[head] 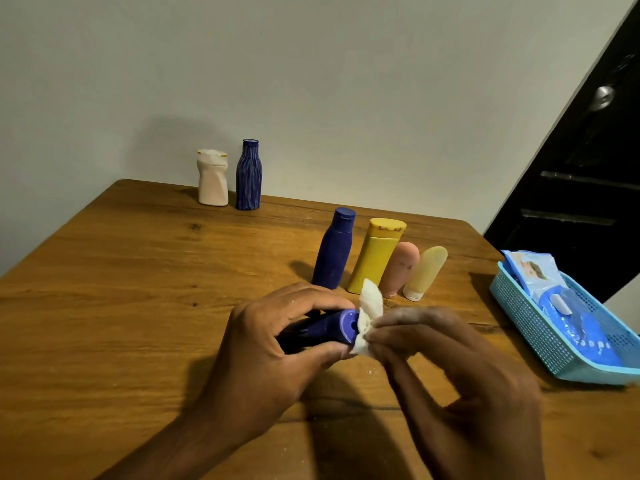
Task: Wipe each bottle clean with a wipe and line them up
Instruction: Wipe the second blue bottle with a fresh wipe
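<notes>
A dark blue bottle is being held on its side just above the wooden table, gripped round its body by the left hand with fingers and thumb curled about it. Its cap end is being rubbed with a crumpled white wipe, which is being pinched in the fingertips of the right hand — so the wiping step is judged to be under way on this bottle.

Four bottles are being kept in a row just beyond the hands: a navy one, a yellow one, a pink one and a pale yellow one. Two more — a white bottle and a streaked blue bottle — are standing well apart at the far edge.

Next, the held bottle is probably being turned so its remaining sides are reached, then stood upright beside the row.
</notes>
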